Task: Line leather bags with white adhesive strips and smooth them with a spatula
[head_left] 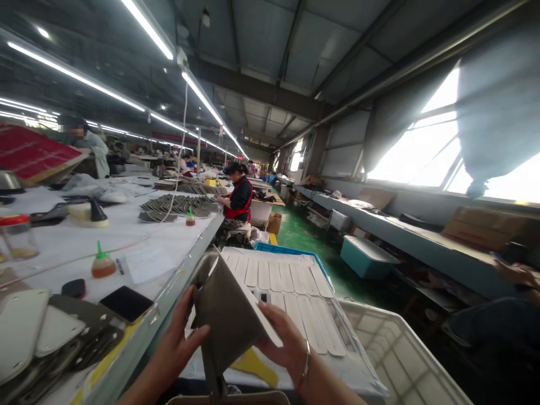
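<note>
In front of me is a grey-brown, leather-like panel (228,315), bent and tilted, with a white strip along its right edge. My left hand (181,337) holds its left side, the thumb against it and the fingers partly hidden. My right hand (282,337) grips the white edge, thumb on top. Below and beyond the hands, rows of long white strips (287,275) lie on a white-covered surface (363,365). A yellow flat piece (255,365) lies partly under the panel. The rim of a tan container (265,398) shows at the bottom.
The left workbench (185,253) carries a phone (126,304), a glue bottle (102,261), stacked pieces (63,332) and fanned grey pieces (181,205). A white crate (392,337) stands at right. A person in a red apron (240,197) sits ahead; another person (502,320) is at far right.
</note>
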Demonstrator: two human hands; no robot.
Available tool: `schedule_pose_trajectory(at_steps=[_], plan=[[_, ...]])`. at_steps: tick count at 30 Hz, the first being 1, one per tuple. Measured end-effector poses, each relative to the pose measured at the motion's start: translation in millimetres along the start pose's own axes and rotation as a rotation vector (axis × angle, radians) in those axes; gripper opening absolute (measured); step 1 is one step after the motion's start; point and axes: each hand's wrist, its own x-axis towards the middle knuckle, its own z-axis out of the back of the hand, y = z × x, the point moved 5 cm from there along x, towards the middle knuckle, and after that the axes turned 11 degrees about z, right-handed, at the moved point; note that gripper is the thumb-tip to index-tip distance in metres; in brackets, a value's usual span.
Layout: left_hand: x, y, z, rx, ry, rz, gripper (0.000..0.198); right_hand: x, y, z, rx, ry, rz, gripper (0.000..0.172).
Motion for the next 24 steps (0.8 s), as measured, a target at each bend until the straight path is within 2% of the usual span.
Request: schedule_pose_trajectory(at_steps=[2, 4, 5, 8, 10, 12, 13, 15, 17, 20, 22, 24], plan=[[-28.0, -19.0, -11.3, 0.163, 0.121, -0.176, 0.086, -10.8, 6.6, -19.5, 0.167, -0.024, -0.002, 0.029], [-47.8, -32.8, -22.6, 0.237, 0.269, -0.234, 0.089, -18.4, 13.1, -35.9, 0.276, -0.070, 0.019, 0.028], [-52.1, -37.9, -24.7, 0.245, 0.291, -0.205, 0.084, -21.4, 16.0, -43.7, 0.298, -0.065, 0.013, 0.033], [-48.3, -48.4, -15.2, 0.114, 0.173, -0.030, 0.060, -29.4, 29.2, -59.7, 0.214, 0.079, -0.033, 0.067], [-42.7, -50.6, -6.7, -0.077, 0.193, 0.083, 0.058, -34.2, 47.6, -53.2, -0.046, 0.124, 0.084, 0.074], [-41.0, -49.0, 0.5, -0.248, 0.280, 0.204, 0.064, -40.5, 74.0, -37.4, -0.519, 0.096, 0.385, 0.067], [-42.1, -47.9, 3.4, -0.300, 0.330, 0.258, 0.067, -44.7, 83.6, -31.0, -0.783, 0.107, 0.521, 0.069], [-46.4, -47.8, 7.4, -0.343, 0.420, 0.317, 0.067, -49.9, 86.6, -20.4, -1.212, 0.204, 0.653, 0.087], [-51.1, -51.1, 7.4, -0.328, 0.525, 0.304, 0.063, -49.4, 74.5, -8.3, -1.427, 0.317, 0.616, 0.103], [-52.4, -53.5, 5.2, -0.178, 0.620, 0.227, 0.050, -48.0, 51.8, 6.0, -1.513, 0.355, 0.533, 0.106], [-49.7, -49.4, 5.5, -0.029, 0.603, 0.156, 0.040, -51.7, 37.7, 10.6, -1.530, 0.336, 0.511, 0.100], [-47.2, -39.3, 9.0, 0.072, 0.503, 0.142, 0.030, -60.0, 23.8, 12.5, -1.535, 0.327, 0.496, 0.093]])
